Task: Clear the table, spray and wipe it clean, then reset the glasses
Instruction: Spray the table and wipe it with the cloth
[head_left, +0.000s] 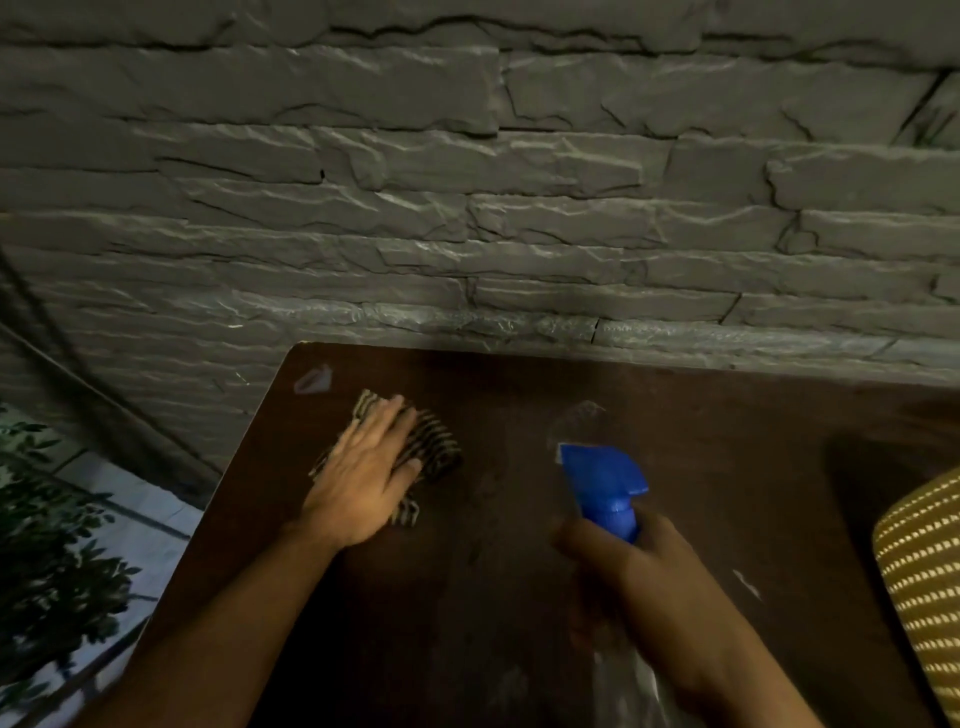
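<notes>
Cloth (431, 447), striped, lies flat on the dark tabletop (727, 467) under my left hand (363, 478), whose fingers press it down spread and straight. Right of that grip, my right hand (639, 571) curls tight round the neck of the spray bottle (602, 483), its blue nozzle head pointing forward over the tabletop.

There are 2 hands: 1 left hand (363, 467) and 1 right hand (639, 571). On 1 dark table (519, 597) there is 1 striped cloth (434, 441), and there is 1 spray bottle (605, 483) with a blue head. Also in view are 1 grey stone wall (467, 182), 1 yellow patterned cushion (924, 587) and 1 leafy plant (47, 545).
</notes>
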